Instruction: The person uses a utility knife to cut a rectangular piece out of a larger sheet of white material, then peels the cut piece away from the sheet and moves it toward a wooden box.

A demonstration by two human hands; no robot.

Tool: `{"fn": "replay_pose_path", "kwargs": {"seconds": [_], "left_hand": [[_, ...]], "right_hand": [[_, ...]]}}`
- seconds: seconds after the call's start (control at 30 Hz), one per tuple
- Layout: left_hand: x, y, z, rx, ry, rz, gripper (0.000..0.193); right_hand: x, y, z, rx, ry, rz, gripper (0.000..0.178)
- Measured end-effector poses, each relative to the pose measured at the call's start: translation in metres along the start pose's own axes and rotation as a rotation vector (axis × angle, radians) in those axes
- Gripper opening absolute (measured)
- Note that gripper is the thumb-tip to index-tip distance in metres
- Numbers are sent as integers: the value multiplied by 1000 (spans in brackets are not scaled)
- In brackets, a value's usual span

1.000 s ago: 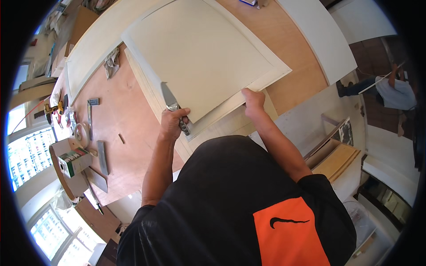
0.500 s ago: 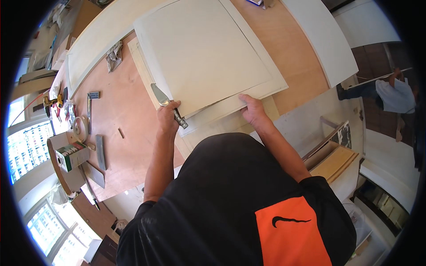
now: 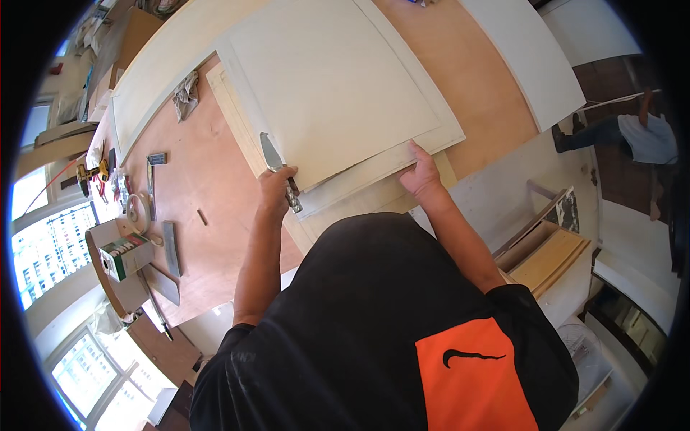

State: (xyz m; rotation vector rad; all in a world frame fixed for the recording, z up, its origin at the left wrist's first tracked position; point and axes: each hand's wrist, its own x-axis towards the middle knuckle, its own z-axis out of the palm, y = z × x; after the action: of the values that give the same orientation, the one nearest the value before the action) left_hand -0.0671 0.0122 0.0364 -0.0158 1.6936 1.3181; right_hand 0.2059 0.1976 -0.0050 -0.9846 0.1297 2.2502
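My left hand point(image 3: 275, 188) is closed around the handle of a small trowel point(image 3: 270, 152) with a leaf-shaped metal blade pointing away from me. The thumb of that hand lies at the near left corner of a cream sheet point(image 3: 338, 93). Under the sheet is a slightly larger white panel point(image 3: 381, 167), showing along the near and right edges. My right hand point(image 3: 422, 172) grips this panel's near edge toward its right corner, thumb on top and fingers hidden below. Pale wooden boards point(image 3: 327, 224) lie underneath.
On the brown worktop point(image 3: 215, 172) are a crumpled rag point(image 3: 185, 95), a try square point(image 3: 152, 172), a tape roll point(image 3: 135, 208), a grey bar point(image 3: 171, 248), a box point(image 3: 123, 256) and a drill point(image 3: 92, 174). White curved panels point(image 3: 521, 65) flank it. A person point(image 3: 643, 140) stands at the right.
My right hand has shifted right along the panel's near edge. The trowel in my left hand has swung slightly right, its blade pointing more straight ahead. The view has shifted a little.
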Motion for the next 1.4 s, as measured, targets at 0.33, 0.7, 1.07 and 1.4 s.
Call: {"fn": "replay_pose_path", "kwargs": {"seconds": [0.33, 0.7, 1.07, 1.4], "left_hand": [[-13, 27, 11, -102, 19, -18, 12], [-12, 11, 12, -158, 64, 50, 12], [-29, 2, -1, -235, 133, 44, 14], [-41, -8, -39, -586, 276, 109, 15]], "right_hand": [[-11, -8, -5, -729, 293, -69, 32], [-56, 28, 91, -2274, -489, -1176, 38], [-10, 114, 172, -2753, -1516, -813, 47], [-5, 192, 193, -2935, -1345, -419, 69]]}}
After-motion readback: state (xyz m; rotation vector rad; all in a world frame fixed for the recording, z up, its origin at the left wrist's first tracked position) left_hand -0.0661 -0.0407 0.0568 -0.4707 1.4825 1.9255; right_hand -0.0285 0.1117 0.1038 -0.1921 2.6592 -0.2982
